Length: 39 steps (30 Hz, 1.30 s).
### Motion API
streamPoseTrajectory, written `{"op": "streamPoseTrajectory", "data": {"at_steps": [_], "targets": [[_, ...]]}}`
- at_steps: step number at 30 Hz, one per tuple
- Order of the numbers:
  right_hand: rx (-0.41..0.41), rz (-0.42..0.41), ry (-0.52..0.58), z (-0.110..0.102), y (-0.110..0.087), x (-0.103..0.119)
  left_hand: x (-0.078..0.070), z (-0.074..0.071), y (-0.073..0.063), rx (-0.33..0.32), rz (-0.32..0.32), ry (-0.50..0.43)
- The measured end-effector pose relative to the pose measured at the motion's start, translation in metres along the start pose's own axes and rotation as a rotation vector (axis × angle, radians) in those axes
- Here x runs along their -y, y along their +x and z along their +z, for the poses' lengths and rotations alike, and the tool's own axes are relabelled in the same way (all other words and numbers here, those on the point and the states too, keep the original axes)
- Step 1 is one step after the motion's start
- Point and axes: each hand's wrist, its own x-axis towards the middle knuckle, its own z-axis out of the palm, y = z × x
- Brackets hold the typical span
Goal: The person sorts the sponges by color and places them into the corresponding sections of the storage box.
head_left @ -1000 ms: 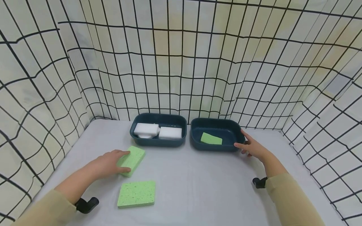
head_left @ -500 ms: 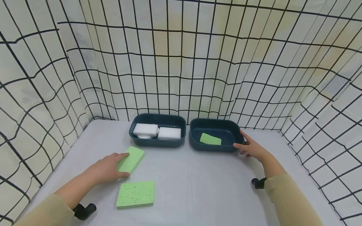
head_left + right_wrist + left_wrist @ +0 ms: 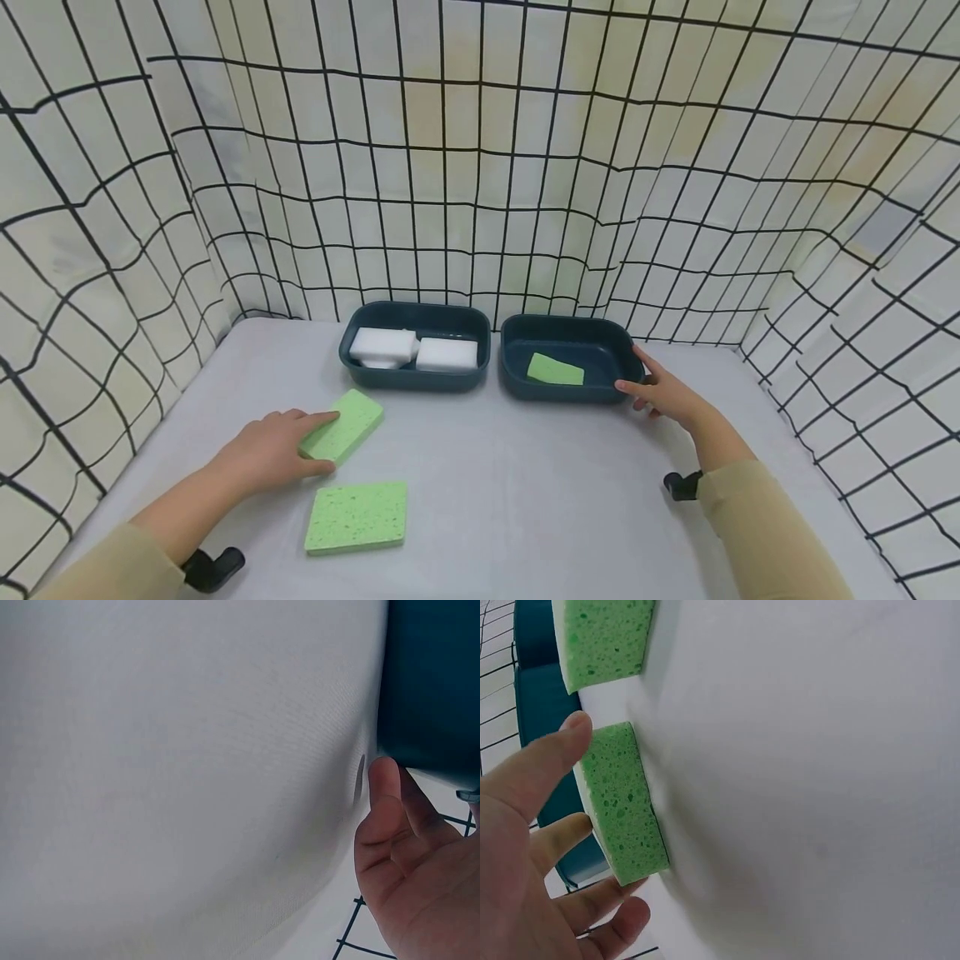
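Observation:
My left hand (image 3: 258,450) lies at the left end of a tilted green sponge (image 3: 348,425), index finger over its top and thumb spread apart near its lower end. In the left wrist view the fingers (image 3: 566,836) are loosely spread around the sponge's side and end. A second green sponge (image 3: 356,517) lies flat just in front. My right hand (image 3: 667,396) holds the right end of a dark teal tub (image 3: 566,392), thumb at its front corner and index finger at the rim; its other fingers are curled. Inside this tub is a green sponge (image 3: 555,370).
Left of that tub stands a matching teal tub (image 3: 420,379) with several white sponge blocks (image 3: 446,355) in it. A black wire grid (image 3: 480,200) backed with pale cloth encloses the white table (image 3: 525,500) at the back and both sides.
My left hand has slid slightly left, baring more of the tilted sponge, which stays on the table. My right hand keeps its place at the tub's end. The whole head view shifts slightly.

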Motion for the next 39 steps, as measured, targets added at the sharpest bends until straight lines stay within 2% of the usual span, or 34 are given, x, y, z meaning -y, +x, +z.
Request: {"op": "streamPoseTrajectory", "data": {"at_steps": [5, 16, 21, 30, 39], "targets": [[0.004, 0.008, -0.004, -0.002, -0.001, -0.001, -0.001, -0.002, -0.002, 0.001, -0.023, 0.032], [0.002, 0.018, -0.020, 0.000, 0.000, -0.002, 0.002, -0.002, 0.000, -0.014, -0.019, 0.003], [-0.008, 0.020, -0.011, 0.000, 0.001, -0.002, 0.002, -0.006, 0.000, -0.060, 0.008, -0.029], [-0.010, 0.008, -0.013, 0.001, 0.000, 0.000, -0.010, -0.019, -0.007, -0.169, 0.062, -0.059], [0.008, 0.021, 0.009, -0.003, 0.003, -0.003, -0.037, -0.033, -0.001, -0.193, 0.119, -0.088]]}}
